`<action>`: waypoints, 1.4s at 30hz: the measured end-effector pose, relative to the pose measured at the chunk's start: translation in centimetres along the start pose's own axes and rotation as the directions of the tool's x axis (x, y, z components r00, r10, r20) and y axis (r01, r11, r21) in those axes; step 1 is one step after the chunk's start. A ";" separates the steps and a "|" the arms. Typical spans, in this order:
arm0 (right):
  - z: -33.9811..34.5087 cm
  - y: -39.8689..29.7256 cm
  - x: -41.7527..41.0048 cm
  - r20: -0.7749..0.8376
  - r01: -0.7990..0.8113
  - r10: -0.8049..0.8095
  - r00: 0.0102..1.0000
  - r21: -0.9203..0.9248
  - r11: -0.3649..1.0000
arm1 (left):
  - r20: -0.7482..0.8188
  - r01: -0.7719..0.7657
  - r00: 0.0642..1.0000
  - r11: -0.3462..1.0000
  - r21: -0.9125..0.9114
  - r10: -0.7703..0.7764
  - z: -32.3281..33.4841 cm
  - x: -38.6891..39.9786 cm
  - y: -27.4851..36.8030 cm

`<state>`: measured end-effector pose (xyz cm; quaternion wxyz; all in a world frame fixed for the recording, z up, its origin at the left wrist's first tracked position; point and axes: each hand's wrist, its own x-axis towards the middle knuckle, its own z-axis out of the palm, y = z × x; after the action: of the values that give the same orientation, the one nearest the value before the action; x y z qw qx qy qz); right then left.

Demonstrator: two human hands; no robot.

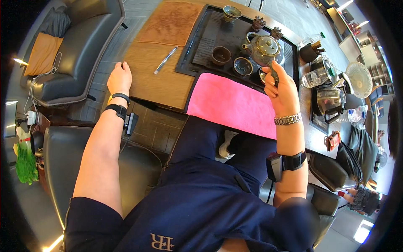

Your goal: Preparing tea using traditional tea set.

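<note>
My right hand (280,85) is closed around the side handle of a glazed ceramic teapot (263,48), its lid on. The teapot is over the right part of a black tea tray (204,67), its spout towards the left. Left of it on the tray are a brown cup (221,55) and a dark glazed cup (243,66); another cup is partly hidden beneath the teapot. My left hand (119,78) rests at the wooden table's left edge, fingers curled, no object visible in it. A pink cloth (233,102) lies along the tray's near edge.
A pen (165,60) and a brown mat (171,23) lie on the table. At the tray's far side are a glazed bowl (232,14) and dark figurines (258,23). To the right stand a glass kettle (329,99) and plastic bottles (316,78).
</note>
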<state>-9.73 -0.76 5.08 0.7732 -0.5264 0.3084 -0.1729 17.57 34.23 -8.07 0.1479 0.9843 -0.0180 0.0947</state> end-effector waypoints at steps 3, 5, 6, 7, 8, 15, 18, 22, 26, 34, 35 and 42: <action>0.7 0.4 0.4 0.015 0.039 -0.038 0.999 -0.058 0.998 | -0.006 -0.001 1.000 1.000 -0.009 0.001 0.0 -0.1 0.2; 1.3 0.8 0.6 0.012 0.052 -0.051 0.999 -0.084 0.995 | -0.011 0.000 1.000 1.000 -0.009 0.000 0.1 0.0 0.0; 1.5 1.0 0.7 0.002 0.069 -0.069 0.998 -0.117 0.991 | -0.007 -0.005 1.000 1.000 -0.006 0.005 0.1 0.0 -0.1; 1.7 1.0 0.8 -0.008 0.084 -0.087 0.996 -0.152 0.985 | -0.002 -0.011 1.000 1.000 -0.003 0.011 0.2 0.0 -0.1; 2.0 1.0 0.9 -0.014 0.094 -0.097 0.995 -0.170 0.981 | -0.002 -0.009 1.000 1.000 -0.003 0.009 0.1 0.0 0.0; 2.4 0.1 1.4 -0.043 0.144 -0.158 0.986 -0.230 0.962 | 0.004 0.000 1.000 1.000 0.004 0.000 -0.2 0.0 0.1; 2.5 -0.7 1.5 -0.058 0.192 -0.211 0.976 -0.232 0.954 | 0.000 -0.005 1.000 1.000 0.001 0.005 0.1 0.1 0.0; 3.0 -1.9 1.0 -0.062 0.244 -0.267 0.962 -0.248 0.938 | 0.000 -0.009 1.000 1.000 -0.008 0.009 0.2 0.1 0.0; 3.0 -2.9 1.0 -0.077 0.277 -0.310 0.948 -0.286 0.917 | -0.011 -0.018 1.000 1.000 -0.009 0.018 0.1 0.1 -0.1; 3.0 -3.3 0.9 -0.092 0.350 -0.392 0.915 -0.301 0.887 | -0.024 -0.021 0.999 1.000 -0.004 0.021 0.3 0.1 -0.2; 3.0 -3.1 1.0 -0.097 0.347 -0.392 0.915 -0.309 0.886 | -0.024 -0.021 1.000 1.000 -0.002 0.020 0.2 0.0 -0.2; 2.4 -1.1 1.4 -0.111 0.253 -0.294 0.949 -0.287 0.924 | -0.014 -0.018 1.000 1.000 -0.006 0.018 -0.2 -0.1 0.3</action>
<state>-7.05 -0.27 6.28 0.6369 -0.6499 0.3102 -0.2752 17.43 33.98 -7.82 0.1499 0.9830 -0.0262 0.1027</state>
